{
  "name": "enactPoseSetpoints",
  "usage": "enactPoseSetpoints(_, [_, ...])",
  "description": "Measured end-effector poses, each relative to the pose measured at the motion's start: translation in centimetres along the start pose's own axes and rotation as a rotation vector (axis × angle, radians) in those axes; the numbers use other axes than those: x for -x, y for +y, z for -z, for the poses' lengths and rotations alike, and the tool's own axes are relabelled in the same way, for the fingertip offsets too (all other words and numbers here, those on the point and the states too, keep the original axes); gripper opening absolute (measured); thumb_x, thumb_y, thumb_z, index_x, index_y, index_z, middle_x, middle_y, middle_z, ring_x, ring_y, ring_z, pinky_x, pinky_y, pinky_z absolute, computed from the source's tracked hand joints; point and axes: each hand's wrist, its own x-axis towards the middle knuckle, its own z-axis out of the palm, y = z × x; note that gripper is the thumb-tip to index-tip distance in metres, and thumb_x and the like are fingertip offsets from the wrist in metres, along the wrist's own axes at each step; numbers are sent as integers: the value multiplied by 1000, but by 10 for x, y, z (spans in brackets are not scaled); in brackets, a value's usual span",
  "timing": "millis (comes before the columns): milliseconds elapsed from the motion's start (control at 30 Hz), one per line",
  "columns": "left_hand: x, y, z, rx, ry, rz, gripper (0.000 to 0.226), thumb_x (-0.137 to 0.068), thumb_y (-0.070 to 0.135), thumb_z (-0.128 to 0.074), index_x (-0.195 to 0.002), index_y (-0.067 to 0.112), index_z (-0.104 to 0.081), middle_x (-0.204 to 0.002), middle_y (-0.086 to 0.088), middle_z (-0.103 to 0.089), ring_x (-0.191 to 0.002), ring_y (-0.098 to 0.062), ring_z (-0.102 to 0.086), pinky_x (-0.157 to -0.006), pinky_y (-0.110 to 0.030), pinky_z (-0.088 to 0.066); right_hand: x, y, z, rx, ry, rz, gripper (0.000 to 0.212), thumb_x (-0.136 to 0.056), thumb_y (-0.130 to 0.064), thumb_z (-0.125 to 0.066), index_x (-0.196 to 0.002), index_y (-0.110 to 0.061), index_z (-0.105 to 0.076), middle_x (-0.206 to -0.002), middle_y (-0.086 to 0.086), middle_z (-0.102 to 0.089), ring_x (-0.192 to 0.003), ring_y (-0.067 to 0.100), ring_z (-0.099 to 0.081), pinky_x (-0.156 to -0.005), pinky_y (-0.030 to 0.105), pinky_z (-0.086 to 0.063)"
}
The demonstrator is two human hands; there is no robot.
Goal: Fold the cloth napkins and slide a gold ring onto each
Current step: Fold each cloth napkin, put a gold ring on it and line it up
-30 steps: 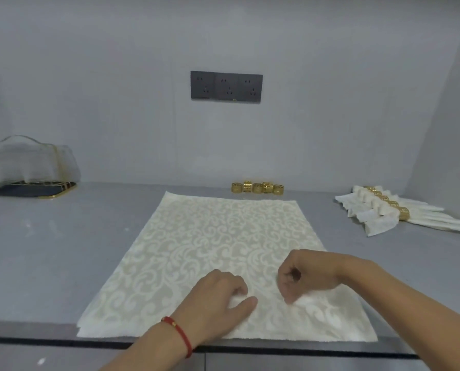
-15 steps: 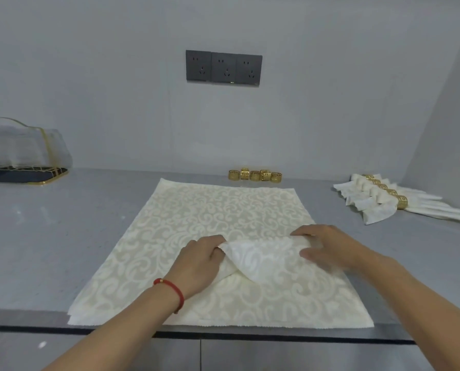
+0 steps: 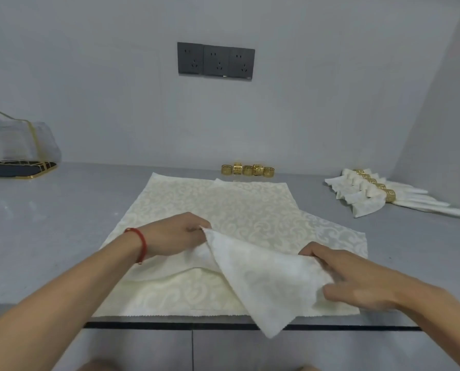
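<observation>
A cream patterned napkin (image 3: 266, 285) is lifted off a stack of flat napkins (image 3: 218, 207) on the grey counter, its lower corner hanging over the front edge. My left hand (image 3: 178, 234), with a red cord at the wrist, pinches the napkin's upper left corner. My right hand (image 3: 354, 279) grips its right edge, fingers curled round the cloth. A row of several gold rings (image 3: 247, 170) stands behind the stack by the wall.
Several folded napkins with gold rings (image 3: 376, 194) lie at the far right. A mesh cover on a dark gold-rimmed tray (image 3: 17, 156) sits at the far left. The counter's front edge (image 3: 143, 324) runs just under the cloth; a socket panel (image 3: 215, 61) is on the wall.
Both hands have raised the top napkin off the stack and drawn it toward the front edge; the napkins beneath now show, slightly shifted. My left hand moved up and back.
</observation>
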Motion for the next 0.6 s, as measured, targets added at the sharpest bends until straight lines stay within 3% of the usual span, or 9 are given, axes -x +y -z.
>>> enactPoseSetpoints(100, [24,-14,12,191,-85,29,23,-101,15,-55,-85,4,-68,-78,-4,-64,-73,-15,-56,-71,-27,-44,-8,-6,-9,27,66,61,30,-95,-40,-61,-118,-51,-45,-78,-13,-59,-71,9,-52,-73,36,-48])
enactPoseSetpoints(167, [35,-24,23,251,-169,102,17,-97,10,-60,-86,8,-73,-75,-8,-67,-68,-19,-57,-63,-28,-47,-19,-13,-10,-5,75,129,19,-101,-51,-54,-119,-49,-46,-69,-4,-54,-61,12,-42,-63,33,-41])
enactPoseSetpoints(267, [38,-39,38,323,-210,188,11,-96,17,-64,-95,10,-71,-76,-11,-67,-64,-22,-57,-53,-27,-45,-40,-25,-4,-94,41,180,25,-103,-55,-43,-115,-36,-54,-79,-3,-63,-66,14,-50,-67,32,-44])
enactPoseSetpoints(367, [18,-58,42,324,-53,228,34,-100,41,-55,-73,20,-56,-67,-2,-46,-55,-16,-35,-47,-26,-28,-76,-24,5,-196,128,143,37,-104,-47,-41,-80,-19,-47,-71,-16,-46,-63,3,-42,-61,21,-38])
enactPoseSetpoints(433, [-3,-65,41,336,66,288,41,-101,46,-49,-68,25,-39,-59,6,-36,-51,-15,-20,-44,-23,-19,-112,-16,11,-278,154,44,45,-106,-47,-43,-71,-20,-34,-66,-11,-31,-57,7,-30,-56,24,-29])
enactPoseSetpoints(533, [-40,-73,44,212,231,358,39,-102,31,-47,-67,21,-36,-48,9,-42,-40,-14,-27,-40,-19,-24,-178,11,18,-369,170,-186,56,-104,-52,-49,-61,-22,-28,-53,-7,-26,-47,13,-25,-62,31,-31])
enactPoseSetpoints(600, [-67,-85,45,-62,320,420,33,-96,27,-45,-64,17,-39,-53,1,-45,-43,-19,-34,-42,-21,-30,-220,27,16,-212,221,-327,61,-100,-57,-51,-57,-20,-30,-50,-6,-34,-47,16,-35,-68,33,-36])
